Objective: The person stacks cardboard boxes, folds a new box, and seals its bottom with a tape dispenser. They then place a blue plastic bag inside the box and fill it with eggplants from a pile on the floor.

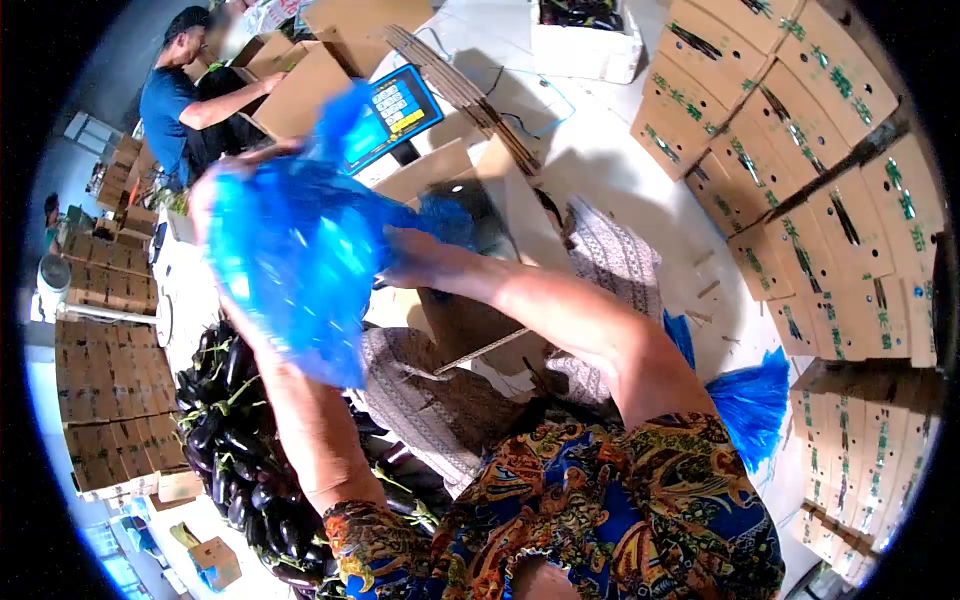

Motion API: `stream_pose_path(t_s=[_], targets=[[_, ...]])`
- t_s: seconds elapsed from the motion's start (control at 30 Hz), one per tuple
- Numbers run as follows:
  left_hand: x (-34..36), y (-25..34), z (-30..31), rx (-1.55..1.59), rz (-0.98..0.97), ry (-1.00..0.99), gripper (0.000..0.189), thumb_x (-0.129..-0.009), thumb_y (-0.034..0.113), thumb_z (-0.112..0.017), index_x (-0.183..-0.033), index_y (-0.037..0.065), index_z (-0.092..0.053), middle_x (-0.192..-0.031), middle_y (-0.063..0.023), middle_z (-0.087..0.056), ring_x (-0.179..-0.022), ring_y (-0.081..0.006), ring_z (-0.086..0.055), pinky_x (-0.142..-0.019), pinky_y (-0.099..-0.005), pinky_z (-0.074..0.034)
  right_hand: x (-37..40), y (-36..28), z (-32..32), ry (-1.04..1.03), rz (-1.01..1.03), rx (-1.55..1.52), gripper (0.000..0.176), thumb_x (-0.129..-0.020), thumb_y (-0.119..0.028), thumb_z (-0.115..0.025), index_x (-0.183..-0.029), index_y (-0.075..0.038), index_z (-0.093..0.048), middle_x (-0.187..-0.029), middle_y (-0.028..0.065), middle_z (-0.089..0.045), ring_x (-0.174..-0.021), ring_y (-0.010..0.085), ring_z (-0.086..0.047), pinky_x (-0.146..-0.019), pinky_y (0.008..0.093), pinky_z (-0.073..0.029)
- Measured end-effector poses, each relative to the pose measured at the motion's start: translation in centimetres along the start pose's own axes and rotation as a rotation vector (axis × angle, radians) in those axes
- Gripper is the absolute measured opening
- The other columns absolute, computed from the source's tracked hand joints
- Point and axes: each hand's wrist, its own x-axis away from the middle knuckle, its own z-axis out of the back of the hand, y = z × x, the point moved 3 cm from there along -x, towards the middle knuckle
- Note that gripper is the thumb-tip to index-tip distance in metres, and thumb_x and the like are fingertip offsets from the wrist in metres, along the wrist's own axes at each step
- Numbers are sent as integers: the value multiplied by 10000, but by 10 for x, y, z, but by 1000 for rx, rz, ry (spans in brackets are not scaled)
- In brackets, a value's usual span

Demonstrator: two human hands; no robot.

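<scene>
A blue plastic bag (pixel 300 250), blurred by motion, is held up in front of me between both hands. My left hand (pixel 215 195) is at the bag's upper left edge, its fingers mostly hidden by the plastic. My right hand (pixel 415 258) is closed on the bag's right side, with part of the blue plastic beyond it. Below and behind the right hand stands an open cardboard box (pixel 425 175). A pile of dark eggplants (pixel 245 450) lies under my left forearm.
A blue scale display (pixel 395 110) stands beyond the bag. Stacked cartons (pixel 810 220) line the right side, with more cartons (pixel 110 370) at left. A co-worker (pixel 175 100) sits by a box at upper left. Blue plastic bags (pixel 750 400) lie on the floor at right.
</scene>
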Motion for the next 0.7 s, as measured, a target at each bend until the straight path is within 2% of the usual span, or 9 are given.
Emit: stream_pose_path(t_s=[0.1,0.2,0.23,0.27,0.33,0.37,0.53,0.6,0.7], targets=[[5,-3,-12,-223,-69,-326,456,-923,444,-523,-1085,22,-585,-1032,-145,-613,-999,-310,-587,-911,-466,-440,12,5,16,-151,-176,279,158,-800,-210,-583,-877,-82,-634,-828,183,-640,-742,317,-635,-674,429,-506],[16,-13,-4,-345,-6,-416,326,-890,300,-604,-1033,7,-624,-1017,-123,-631,-994,-236,-592,-898,-369,-457,52,-11,58,-120,-183,495,248,-764,-178,-619,-967,-37,-637,-946,173,-647,-936,314,-623,-760,429,-514],[23,-19,3,-492,137,-340,684,-773,582,-658,-1101,-14,-580,-1119,-158,-614,-1028,-221,-593,-897,-354,-471,67,-16,74,-78,-91,530,306,-828,-208,-595,-1083,-39,-601,-1042,164,-631,-1064,276,-586,-803,406,-506],[28,-25,7,-485,188,-272,466,-809,325,-695,-1119,-6,-589,-1098,-113,-626,-975,-163,-598,-861,-302,-479,60,-7,76,144,-17,434,302,-829,-247,-597,-1043,-40,-649,-898,134,-674,-815,296,-658,-684,396,-540],[34,-31,-1,-480,217,-228,317,-815,16,-605,-1132,21,-621,-1065,-66,-624,-984,-151,-586,-885,-283,-453,89,6,87,82,-59,-724,393,-885,-363,-564,-1116,-48,-608,-941,72,-666,-880,204,-640,-713,336,-529],[37,-36,1,-543,185,-287,343,-826,63,-571,-1164,18,-611,-1075,-69,-617,-993,-154,-584,-899,-290,-448,102,-1,93,68,-101,-1112,433,-905,-412,-552,-1142,-52,-591,-959,46,-660,-903,165,-631,-723,310,-523],[68,-49,-40,-840,-100,-571,567,-708,8,-562,-1274,35,-536,-1209,-180,-578,-1218,-376,-474,-1033,-446,-356,131,-47,92,123,-77,-1370,490,-902,-506,-554,-1137,-78,-595,-1004,16,-640,-907,107,-608,-749,268,-505],[86,-60,-47,-872,-201,-572,841,-633,-4,-660,-1415,49,-355,-1415,-194,-392,-1306,-407,-358,-1083,-472,-278,137,-36,84,254,29,-1290,271,-873,-244,-650,-1081,-74,-618,-1025,19,-636,-963,127,-591,-842,301,-482],[108,-79,-40,-821,-59,-460,1008,-637,83,-697,-1474,18,-139,-1499,-205,-239,-1379,-338,-259,-1125,-447,-214,142,-29,81,321,-12,-1206,196,-865,-127,-628,-1039,-36,-629,-987,37,-644,-966,125,-585,-880,269,-452]])
